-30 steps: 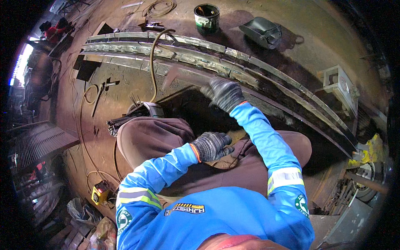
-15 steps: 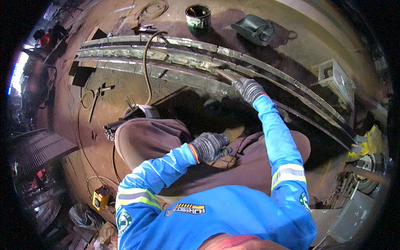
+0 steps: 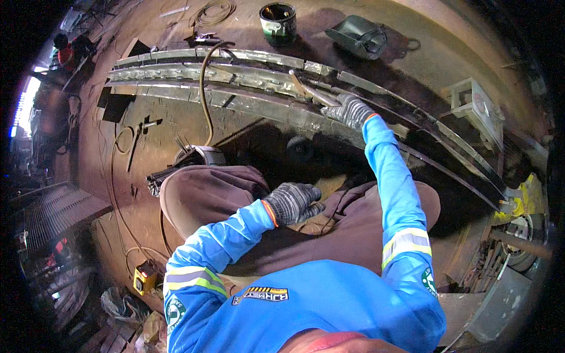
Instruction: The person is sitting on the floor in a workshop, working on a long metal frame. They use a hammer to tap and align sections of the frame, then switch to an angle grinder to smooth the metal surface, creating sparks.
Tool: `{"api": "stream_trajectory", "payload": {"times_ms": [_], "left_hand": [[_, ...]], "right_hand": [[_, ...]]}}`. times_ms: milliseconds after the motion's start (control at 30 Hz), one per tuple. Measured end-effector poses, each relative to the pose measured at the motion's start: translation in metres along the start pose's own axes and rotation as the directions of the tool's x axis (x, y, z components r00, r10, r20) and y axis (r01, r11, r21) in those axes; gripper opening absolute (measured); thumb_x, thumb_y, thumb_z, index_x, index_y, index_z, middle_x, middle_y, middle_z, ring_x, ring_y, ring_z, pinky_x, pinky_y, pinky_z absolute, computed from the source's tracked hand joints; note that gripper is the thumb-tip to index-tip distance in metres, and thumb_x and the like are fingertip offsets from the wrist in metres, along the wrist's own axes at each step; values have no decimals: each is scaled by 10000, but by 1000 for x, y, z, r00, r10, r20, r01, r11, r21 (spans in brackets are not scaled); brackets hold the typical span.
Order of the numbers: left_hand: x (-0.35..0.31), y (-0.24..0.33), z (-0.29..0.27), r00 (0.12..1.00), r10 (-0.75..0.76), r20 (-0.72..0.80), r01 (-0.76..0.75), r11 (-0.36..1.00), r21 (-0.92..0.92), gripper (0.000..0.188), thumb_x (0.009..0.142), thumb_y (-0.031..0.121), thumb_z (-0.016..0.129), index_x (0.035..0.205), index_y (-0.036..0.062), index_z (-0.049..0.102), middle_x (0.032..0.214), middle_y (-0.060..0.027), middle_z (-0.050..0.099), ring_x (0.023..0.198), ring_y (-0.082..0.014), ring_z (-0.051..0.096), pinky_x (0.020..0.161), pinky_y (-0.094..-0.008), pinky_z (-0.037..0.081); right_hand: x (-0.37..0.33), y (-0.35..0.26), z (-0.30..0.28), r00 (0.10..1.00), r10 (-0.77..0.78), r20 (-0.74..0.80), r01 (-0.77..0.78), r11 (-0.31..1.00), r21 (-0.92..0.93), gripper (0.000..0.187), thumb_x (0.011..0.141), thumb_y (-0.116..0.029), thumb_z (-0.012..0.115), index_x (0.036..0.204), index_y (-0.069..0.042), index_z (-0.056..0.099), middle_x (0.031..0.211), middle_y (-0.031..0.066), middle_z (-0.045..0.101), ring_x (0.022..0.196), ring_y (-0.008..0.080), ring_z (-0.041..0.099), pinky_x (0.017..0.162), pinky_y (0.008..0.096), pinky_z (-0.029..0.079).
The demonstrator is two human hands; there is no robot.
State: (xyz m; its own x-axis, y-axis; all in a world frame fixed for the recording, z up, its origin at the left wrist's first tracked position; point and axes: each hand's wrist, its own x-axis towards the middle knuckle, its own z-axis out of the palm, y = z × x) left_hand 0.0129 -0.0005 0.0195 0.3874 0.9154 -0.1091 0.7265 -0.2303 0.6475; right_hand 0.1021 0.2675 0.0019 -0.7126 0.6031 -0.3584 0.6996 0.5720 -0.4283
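Note:
My right hand (image 3: 351, 112), in a striped grey knit glove, is wrapped round the handle of a chipping hammer (image 3: 318, 95). The hammer's narrow head (image 3: 297, 81) lies over the middle of three long, curved metal strips (image 3: 259, 78); whether it touches the metal I cannot tell. Rough, shiny patches run along that middle strip. My left hand (image 3: 292, 204), gloved alike, hovers or rests above my lap with its fingers loosely stretched and nothing in them.
A brown cable (image 3: 206, 100) crosses the strips at left. Beyond them stand a dark paint can (image 3: 278, 25) and a welding mask (image 3: 358, 39). A bucket holding rods (image 3: 203, 156) sits by my left knee. At right are a small white stool (image 3: 474, 109) and yellow plastic (image 3: 524, 200).
The hammer has tilted, and its head now shows raised above the middle strip. My right hand has shifted slightly left and away from me. My left hand stays nearly in place.

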Motion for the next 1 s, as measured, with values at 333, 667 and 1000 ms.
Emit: {"api": "stream_trajectory", "payload": {"times_ms": [333,667,1000], "left_hand": [[1,2,-5,1000,23,-7,-23,997,-75,287,842,333,552,869,47,562,781,-173,560,748,-374,566,634,-450,452],[-3,2,-9,1000,13,-17,-14,997,-76,306,846,348,540,873,44,566,787,-171,562,752,-373,566,641,-447,454],[-3,1,-4,1000,17,-21,-18,998,-54,287,852,337,532,882,53,562,783,-168,562,738,-368,570,630,-454,456]], "right_hand": [[-29,-17,1,879,-134,-458,204,973,106,459,824,-314,618,1154,-3,540,1060,239,588,979,380,565,847,408,454],[-29,-3,8,752,-308,-583,250,951,-181,438,831,-299,589,1189,-51,534,1074,191,596,921,350,594,811,429,476],[-25,1,-10,903,-243,-355,116,932,-343,469,834,-417,535,1185,-106,530,1000,173,625,870,341,605,764,432,483]]}}
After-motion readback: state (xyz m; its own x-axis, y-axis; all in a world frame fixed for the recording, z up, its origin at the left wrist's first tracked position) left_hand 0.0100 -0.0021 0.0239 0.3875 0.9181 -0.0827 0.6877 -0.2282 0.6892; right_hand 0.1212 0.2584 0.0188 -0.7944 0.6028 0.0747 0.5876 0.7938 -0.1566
